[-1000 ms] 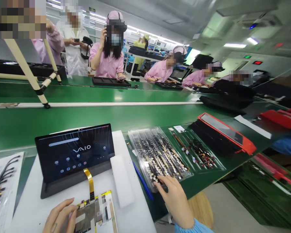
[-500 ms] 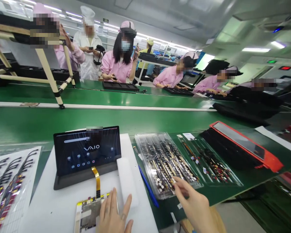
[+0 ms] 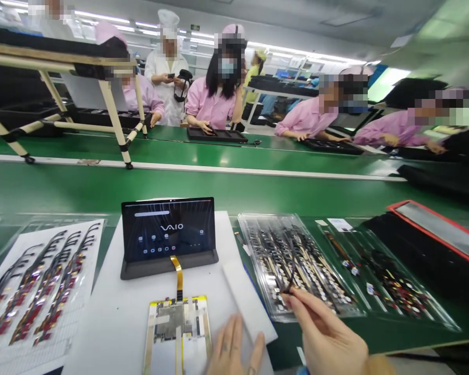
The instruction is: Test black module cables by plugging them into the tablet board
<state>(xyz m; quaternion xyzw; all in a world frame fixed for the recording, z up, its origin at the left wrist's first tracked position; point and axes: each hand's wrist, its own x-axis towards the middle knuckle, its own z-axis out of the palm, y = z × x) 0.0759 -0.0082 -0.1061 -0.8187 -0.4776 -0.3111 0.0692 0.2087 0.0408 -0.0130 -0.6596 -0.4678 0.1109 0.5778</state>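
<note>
The thumb and forefinger of the right hand (image 3: 326, 333) press together on a thin dark cable (image 3: 288, 281), which rises from the fingertips over a clear plastic tray (image 3: 297, 265) packed with rows of similar cables. That tray lies just beyond the fingertips. The left hand (image 3: 234, 351) sits apart at the bottom edge of the view, its fingers spread open and holding nothing. Just beyond those fingers lies a white foam block (image 3: 247, 297), slanted on a white work mat (image 3: 113, 323). A circuit board (image 3: 175, 325) lies flat on the mat to the left of the fingers, with a gold ribbon cable (image 3: 176, 276) running from it to a tablet (image 3: 168, 229) propped on a dark stand, its screen lit with a VAIO logo. Farther left of the hands, a printed sheet (image 3: 41, 286) carries rows of cable assemblies. Past the right fingertips, a second clear tray (image 3: 391, 284) holds more cables, and a red-framed panel (image 3: 437, 229) lies beyond it. Well ahead of both hands runs a green conveyor belt (image 3: 219, 187). Across it, co-workers (image 3: 213, 104) in pink smocks sit at black trays.
</note>
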